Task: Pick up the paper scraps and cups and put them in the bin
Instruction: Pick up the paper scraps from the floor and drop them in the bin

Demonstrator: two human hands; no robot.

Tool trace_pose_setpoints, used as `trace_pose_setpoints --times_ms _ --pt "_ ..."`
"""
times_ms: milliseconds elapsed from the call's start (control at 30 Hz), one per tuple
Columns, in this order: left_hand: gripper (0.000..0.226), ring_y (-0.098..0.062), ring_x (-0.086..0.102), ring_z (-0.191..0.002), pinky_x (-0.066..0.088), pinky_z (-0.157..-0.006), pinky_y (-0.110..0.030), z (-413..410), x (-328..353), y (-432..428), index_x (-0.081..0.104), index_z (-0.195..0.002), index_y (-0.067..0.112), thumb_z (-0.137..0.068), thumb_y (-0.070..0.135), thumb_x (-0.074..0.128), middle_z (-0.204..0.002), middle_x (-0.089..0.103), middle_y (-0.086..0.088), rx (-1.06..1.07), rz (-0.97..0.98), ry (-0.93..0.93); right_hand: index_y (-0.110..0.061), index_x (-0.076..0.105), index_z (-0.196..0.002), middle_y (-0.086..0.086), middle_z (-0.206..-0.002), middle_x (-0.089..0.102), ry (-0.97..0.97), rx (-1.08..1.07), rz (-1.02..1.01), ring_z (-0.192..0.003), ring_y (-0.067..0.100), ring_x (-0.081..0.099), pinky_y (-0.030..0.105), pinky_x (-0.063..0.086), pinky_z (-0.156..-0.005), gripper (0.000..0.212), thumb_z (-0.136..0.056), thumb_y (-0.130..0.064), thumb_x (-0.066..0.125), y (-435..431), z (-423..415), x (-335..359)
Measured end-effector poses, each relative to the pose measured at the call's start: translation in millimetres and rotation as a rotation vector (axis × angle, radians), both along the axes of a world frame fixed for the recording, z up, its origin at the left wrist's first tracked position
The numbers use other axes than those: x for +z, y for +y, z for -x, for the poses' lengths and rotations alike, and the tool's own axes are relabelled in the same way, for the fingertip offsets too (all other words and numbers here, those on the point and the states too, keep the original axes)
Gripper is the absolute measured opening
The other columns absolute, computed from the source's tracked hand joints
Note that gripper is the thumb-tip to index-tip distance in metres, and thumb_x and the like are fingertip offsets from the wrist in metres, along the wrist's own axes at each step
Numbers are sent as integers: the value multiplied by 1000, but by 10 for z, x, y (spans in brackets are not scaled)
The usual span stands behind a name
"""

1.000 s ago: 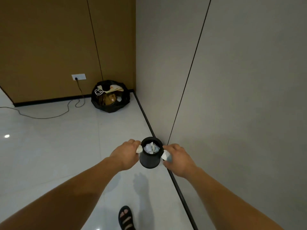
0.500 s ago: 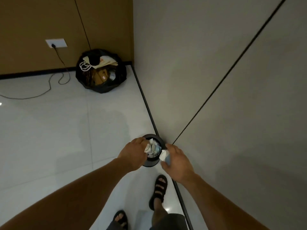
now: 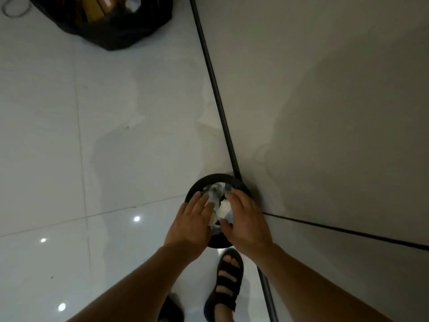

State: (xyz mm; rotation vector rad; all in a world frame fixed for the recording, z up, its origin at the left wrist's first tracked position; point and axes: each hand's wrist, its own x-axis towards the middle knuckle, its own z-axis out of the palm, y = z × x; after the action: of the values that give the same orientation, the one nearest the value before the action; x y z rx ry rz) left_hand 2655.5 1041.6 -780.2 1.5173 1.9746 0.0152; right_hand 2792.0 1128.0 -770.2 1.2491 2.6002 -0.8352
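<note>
Hands cover most of the bin (image 3: 204,180) mouth. My left hand (image 3: 190,225) flat, fingers straight on blurry paper scraps (image 3: 214,189). My right hand (image 3: 248,225) pinches white piece (image 3: 224,208): cup or scrap, can't tell.

Black skirting strip (image 3: 215,89) running between glossy white floor tiles (image 3: 46,135) at its left and grey wall panel (image 3: 325,89) at its right. Left of its far end, open black rubbish bag (image 3: 120,33); left of its near end, black sandal (image 3: 228,280).
</note>
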Motion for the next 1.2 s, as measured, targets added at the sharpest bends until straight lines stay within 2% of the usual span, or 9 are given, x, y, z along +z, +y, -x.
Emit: trace_pose_setpoints --times_ms 100,200,333,433,533,767,900,1033,1200 --pt "67 -19 -28 -140 -14 -114 -38 2 -771 54 5 -153 20 -93 44 26 -160 -11 -3 -106 5 84 -2 54 -134 17 -141 50 33 70 -105 -131 32 48 41 41 -108 57 -85 -25 70 75 -16 -799" --pt "78 -24 -22 -143 -10 -114 -46 9 -1236 164 5 -153 17 -84 52 14 -161 -7 -7 -162 -85 200 -3 56 -133 19 -141 50 19 159 -218 -131 34 47 51 37 -109 60 -81 -26 74 167 -36 -1317" --pt "85 -28 -19 -145 -9 -113 -51 89 -1548 336 -4 -152 16 -83 54 28 -160 -12 -7 -205 -147 315 -13 49 -140 12 -149 42 -53 248 -324 -138 27 39 51 22 -116 65 -83 -34 70 290 -86 -1608" --pt "84 -28 -20 -145 -8 -115 -51 99 -1598 369 -13 -151 19 -89 52 34 -159 -17 -7 -223 -175 323 -12 48 -139 13 -150 40 -13 221 -315 -137 30 38 52 25 -115 71 -77 -32 76 294 -156 -1607" --pt "94 -29 -23 -144 -8 -115 -52 117 -1483 368 -19 -150 22 -86 65 36 -159 -19 -8 -207 -145 284 -11 45 -141 13 -151 38 8 192 -274 -138 31 34 53 28 -114 74 -77 -32 74 270 -204 -1475" --pt "91 -24 -41 -135 -18 -113 -51 409 -562 184 -34 -142 25 -86 72 20 -151 -38 -3 -170 -47 261 -7 48 -141 16 -150 39 37 216 -216 -141 35 32 59 35 -107 68 -82 -32 71 196 -115 -557" --pt "83 -25 -42 -134 -16 -114 -52 635 340 -79 -42 -135 26 -83 72 4 -150 -39 -4 -160 -26 258 -19 29 -152 6 -161 17 -80 285 -160 -149 26 8 53 18 -118 72 -91 -47 54 76 71 312" --pt "83 -25 -41 -135 -15 -114 -52 777 1304 -481 -34 -141 24 -76 70 -11 -152 -35 -5 -80 -20 281 -23 28 -152 5 -162 14 -104 364 -171 -150 25 5 50 13 -120 70 -92 -51 50 -196 309 1260" --pt "81 -27 -39 -136 -16 -112 -52 861 2424 -1251 -28 -145 22 -86 67 6 -153 -32 -6 117 13 319 -21 33 -150 7 -160 22 -68 476 -196 -148 26 14 50 19 -118 70 -91 -53 50 -719 632 2358"
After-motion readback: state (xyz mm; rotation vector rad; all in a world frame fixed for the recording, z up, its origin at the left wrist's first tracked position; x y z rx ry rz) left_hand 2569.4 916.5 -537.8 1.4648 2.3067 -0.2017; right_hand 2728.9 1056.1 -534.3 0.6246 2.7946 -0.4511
